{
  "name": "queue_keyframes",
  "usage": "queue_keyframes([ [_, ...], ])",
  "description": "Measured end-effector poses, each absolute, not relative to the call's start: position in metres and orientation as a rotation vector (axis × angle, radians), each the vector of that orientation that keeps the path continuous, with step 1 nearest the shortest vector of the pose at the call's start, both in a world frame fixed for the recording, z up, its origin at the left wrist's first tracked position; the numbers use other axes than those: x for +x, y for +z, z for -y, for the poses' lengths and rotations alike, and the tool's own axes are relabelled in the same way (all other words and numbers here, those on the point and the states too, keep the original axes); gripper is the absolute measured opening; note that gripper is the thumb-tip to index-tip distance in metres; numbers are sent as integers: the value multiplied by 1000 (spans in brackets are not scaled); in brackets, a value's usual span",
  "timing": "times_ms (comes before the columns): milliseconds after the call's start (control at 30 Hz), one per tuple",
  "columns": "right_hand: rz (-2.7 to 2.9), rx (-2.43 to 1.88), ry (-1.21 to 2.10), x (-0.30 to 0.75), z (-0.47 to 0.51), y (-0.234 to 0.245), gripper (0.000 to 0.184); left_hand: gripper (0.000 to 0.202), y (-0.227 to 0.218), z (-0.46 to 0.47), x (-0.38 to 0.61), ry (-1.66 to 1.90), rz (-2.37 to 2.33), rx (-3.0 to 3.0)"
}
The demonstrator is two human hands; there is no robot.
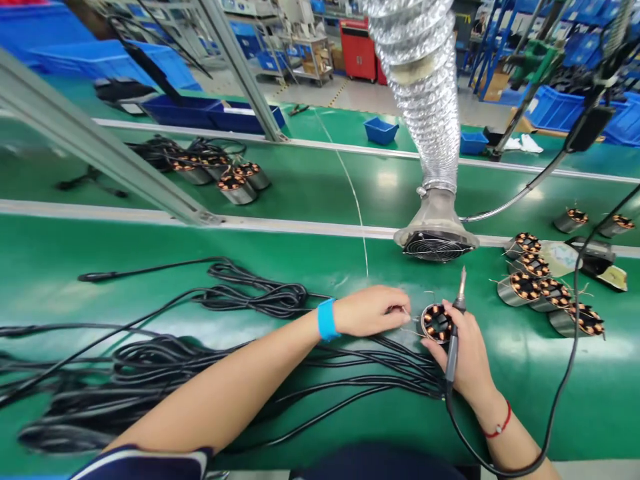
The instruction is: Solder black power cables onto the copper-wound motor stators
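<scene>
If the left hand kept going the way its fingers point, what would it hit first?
Most likely the small copper-wound stator, just beyond the left hand; the right hand, holding a soldering iron, sits past it.
</scene>
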State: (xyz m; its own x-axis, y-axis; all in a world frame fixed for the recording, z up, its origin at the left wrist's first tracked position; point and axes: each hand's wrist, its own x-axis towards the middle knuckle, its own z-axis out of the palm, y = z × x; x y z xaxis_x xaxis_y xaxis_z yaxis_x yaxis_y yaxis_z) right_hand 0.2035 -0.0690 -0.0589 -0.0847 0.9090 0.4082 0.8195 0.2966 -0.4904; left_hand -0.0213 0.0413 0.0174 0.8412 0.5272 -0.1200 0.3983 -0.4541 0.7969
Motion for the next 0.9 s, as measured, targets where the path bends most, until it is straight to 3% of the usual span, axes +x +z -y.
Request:
queue_keyframes([
  [367, 1916, -1495, 233, 205, 68, -59, 58, 42, -18, -31, 12, 404, -643, 1122],
  [600, 1842, -1564, 185, 211, 68, -58, 62, 22, -12, -40, -3, 155, -653, 1558],
  [900, 1879, -1508, 106, 211, 66, -60, 62, 18, -8, -36, -3, 104, -550, 1675],
])
